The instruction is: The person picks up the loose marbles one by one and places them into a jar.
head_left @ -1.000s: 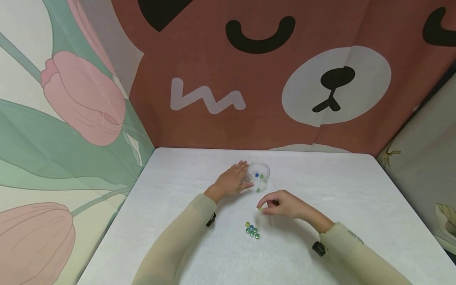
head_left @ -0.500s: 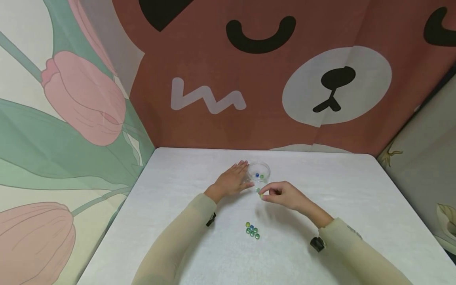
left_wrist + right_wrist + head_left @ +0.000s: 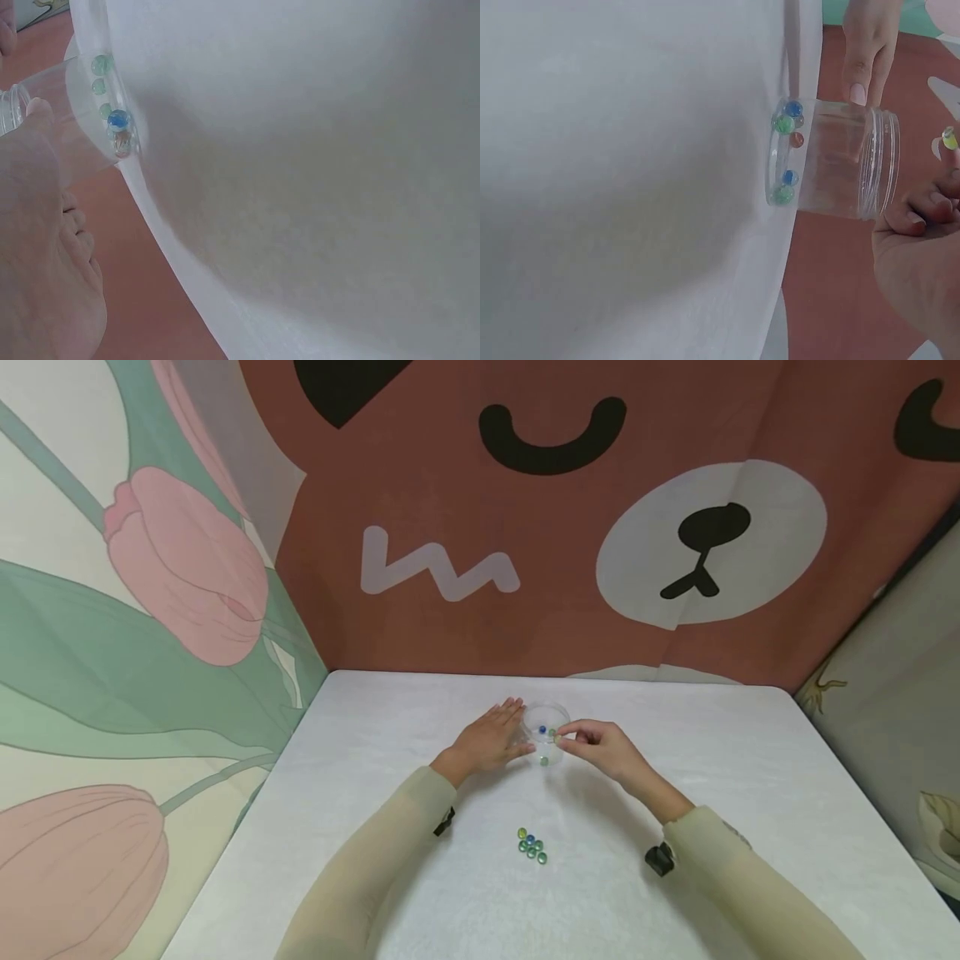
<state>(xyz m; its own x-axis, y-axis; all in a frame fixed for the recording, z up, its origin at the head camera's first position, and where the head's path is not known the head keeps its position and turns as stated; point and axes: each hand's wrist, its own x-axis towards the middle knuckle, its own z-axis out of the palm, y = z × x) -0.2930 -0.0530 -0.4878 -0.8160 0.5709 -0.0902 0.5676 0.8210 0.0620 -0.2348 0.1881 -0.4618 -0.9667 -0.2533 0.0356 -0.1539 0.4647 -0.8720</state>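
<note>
A clear jar stands on the table with several blue, green and reddish marbles at its bottom. My left hand lies along its left side, fingers straight, thumb toward the front. In the left wrist view that thumb overlaps the jar near its threaded neck. Thumb and forefinger of my right hand pinch a yellow-green marble at the jar's right rim. The right wrist view shows this marble beyond the open mouth, above the neck.
Nearer the front of the white table several loose marbles lie in a small cluster, mostly green with one blue and one yellow. A bear-print cloth hangs behind the table's far edge, and a tulip-print cloth covers the left side.
My right hand has moved away from me and up to the jar's rim, carrying the pinched marble. The left hand and the loose marbles have stayed in place.
</note>
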